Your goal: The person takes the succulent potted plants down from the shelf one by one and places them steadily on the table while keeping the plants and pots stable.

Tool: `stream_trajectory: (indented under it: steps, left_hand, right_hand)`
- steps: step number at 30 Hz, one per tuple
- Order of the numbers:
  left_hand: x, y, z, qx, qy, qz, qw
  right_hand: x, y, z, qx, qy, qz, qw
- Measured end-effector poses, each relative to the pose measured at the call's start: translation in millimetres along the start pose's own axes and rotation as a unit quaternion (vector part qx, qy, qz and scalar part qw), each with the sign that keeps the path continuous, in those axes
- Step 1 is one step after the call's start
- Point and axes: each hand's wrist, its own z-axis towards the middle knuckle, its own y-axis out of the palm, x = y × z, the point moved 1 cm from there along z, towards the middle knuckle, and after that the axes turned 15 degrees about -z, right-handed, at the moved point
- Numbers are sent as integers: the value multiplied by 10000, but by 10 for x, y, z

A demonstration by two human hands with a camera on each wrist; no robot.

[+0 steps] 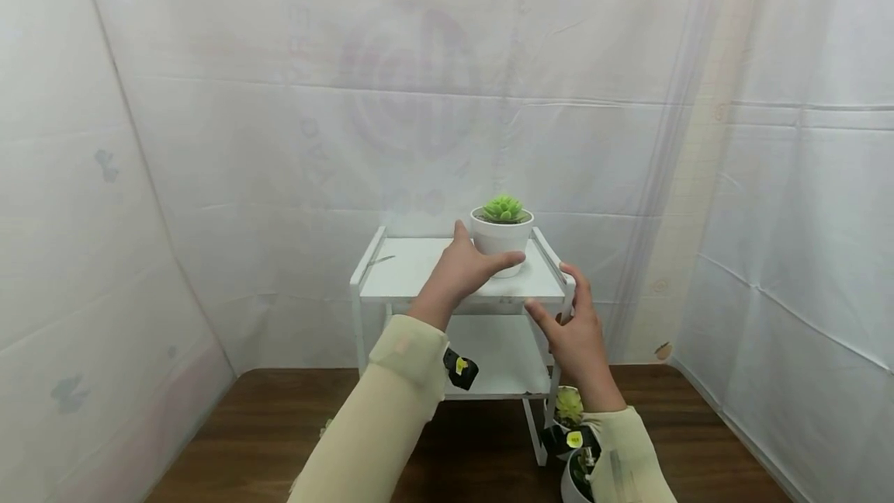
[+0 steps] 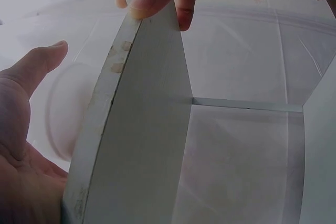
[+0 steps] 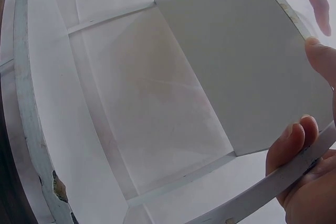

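Note:
A white pot (image 1: 499,241) with a green succulent (image 1: 504,209) stands at the right on the top board of a white two-tier shelf (image 1: 405,262). My left hand (image 1: 466,266) is at the pot's left side, thumb stretched across its front and fingers spread. In the left wrist view, the pot is a pale blur behind the board's edge, near the left thumb; contact cannot be made out. My right hand (image 1: 578,336) grips the shelf's right front post at the top corner. In the right wrist view its fingers (image 3: 289,142) curl round the post, with the thumb on the board's edge.
Below the top board is a lower board (image 1: 496,348). On the brown wooden table (image 1: 279,410), a potted yellow-green plant (image 1: 569,404) and another white pot (image 1: 574,480) stand by the shelf's right leg, partly hidden by the right wrist. White sheets (image 1: 279,138) surround the table.

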Motion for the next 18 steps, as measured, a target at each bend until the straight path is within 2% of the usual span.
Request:
stream_trajectory:
  steps: [10,18]
  left_hand:
    - [-33,34,63,-24,96,-277,9996]
    - [-65,77,123,99,284,-460,9985]
  right_hand:
    - [3,-1,-17,-15,17,-3,10000]
    - [23,23,-22,13,33,85,10000]
